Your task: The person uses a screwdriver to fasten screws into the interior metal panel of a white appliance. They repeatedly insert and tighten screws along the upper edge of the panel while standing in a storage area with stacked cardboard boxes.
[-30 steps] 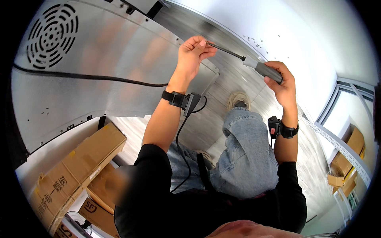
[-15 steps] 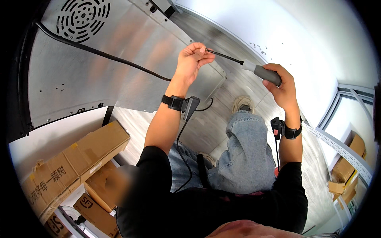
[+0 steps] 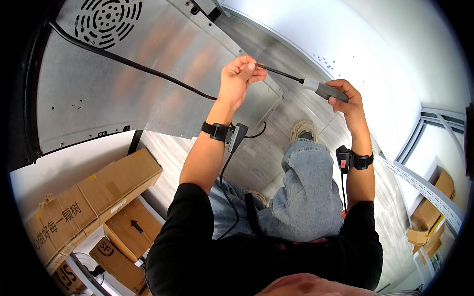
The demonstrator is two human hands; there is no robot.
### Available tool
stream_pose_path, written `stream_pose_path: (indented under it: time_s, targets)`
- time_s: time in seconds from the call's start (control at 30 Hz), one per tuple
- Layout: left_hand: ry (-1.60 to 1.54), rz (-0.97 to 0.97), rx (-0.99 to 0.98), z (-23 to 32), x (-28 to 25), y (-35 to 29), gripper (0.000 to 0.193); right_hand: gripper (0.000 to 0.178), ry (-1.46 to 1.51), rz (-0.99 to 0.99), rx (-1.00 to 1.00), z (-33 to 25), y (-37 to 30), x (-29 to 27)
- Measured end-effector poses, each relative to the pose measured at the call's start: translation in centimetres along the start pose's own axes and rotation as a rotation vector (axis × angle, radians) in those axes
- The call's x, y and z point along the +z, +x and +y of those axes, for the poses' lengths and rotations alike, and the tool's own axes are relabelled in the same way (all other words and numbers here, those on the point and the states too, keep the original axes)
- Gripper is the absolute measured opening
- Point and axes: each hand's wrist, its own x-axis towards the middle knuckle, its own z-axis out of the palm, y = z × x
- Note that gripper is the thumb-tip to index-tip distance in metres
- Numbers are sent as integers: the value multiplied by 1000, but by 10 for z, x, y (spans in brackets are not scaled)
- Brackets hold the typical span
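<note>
A screwdriver [image 3: 281, 74] with a thin black shaft and a thick grey handle is held up in front of me between both hands. My right hand [image 3: 348, 98] closes its fingers around the back end of the handle. At the far end of the shaft, the thumb and fingertips of my left hand [image 3: 239, 76] pinch the tip. Whether a small part such as a screw sits between those fingers is hidden. Behind my left hand stands a large silver metal panel [image 3: 113, 93] with round vent slots, crossed by a black cable [image 3: 133, 64].
Cardboard boxes [image 3: 98, 190] are stacked at the left on a rack. On the right, a white perforated shelf frame [image 3: 424, 187] stands beside more cardboard [image 3: 432, 212]. A white wall [image 3: 365, 54] rises ahead, and wood-look flooring [image 3: 252, 153] lies below. Both wrists wear black strapped devices [image 3: 237, 138] with cables.
My right hand has shifted slightly left and its grip on the handle has turned a little. My left hand keeps its pinch at the tip. The view has moved slightly.
</note>
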Motion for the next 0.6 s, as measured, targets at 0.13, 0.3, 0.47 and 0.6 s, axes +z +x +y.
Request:
stream_pose_path:
  time_s: [0.13,0.3,0.47,0.6]
  targets:
    - [29,8,-11,-1,-2,-1,9,28,39,5,-9,1,-2,2]
    - [95,33,-18,0,-1,0,9,29,16,30,-132,-3,-3,10]
    - [-9,58,-19,11,11,-1,10,27,16,11,-15,-9,-4,11]
    - [-89,116,-55,38,29,2,11,25,26,28,-111,-29,2,14]
